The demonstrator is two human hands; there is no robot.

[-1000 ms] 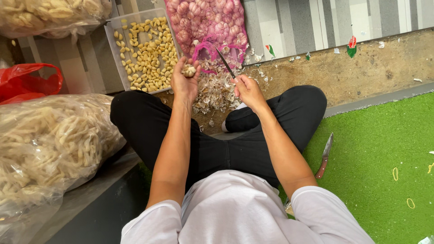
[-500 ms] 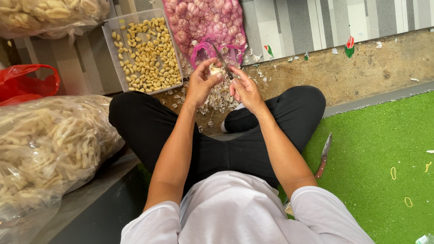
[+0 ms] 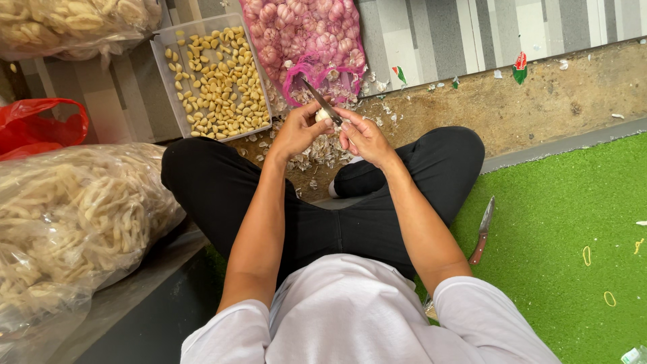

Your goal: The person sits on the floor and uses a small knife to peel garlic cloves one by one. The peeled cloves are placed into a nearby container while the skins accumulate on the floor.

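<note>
Left hand (image 3: 296,131) pinches a garlic clove (image 3: 324,116); right hand (image 3: 360,135) grips a knife (image 3: 321,101) against it. Tray (image 3: 162,67) at eleven o'clock holds many peeled cloves (mesh sack (image 3: 303,40) at twelve remains full).

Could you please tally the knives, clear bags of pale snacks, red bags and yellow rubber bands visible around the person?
Knives: 2, one in the right hand at, one lying on the green mat.
Clear bags: 2.
Red bag: 1.
Rubber bands: 3.
Total: 8.
</note>
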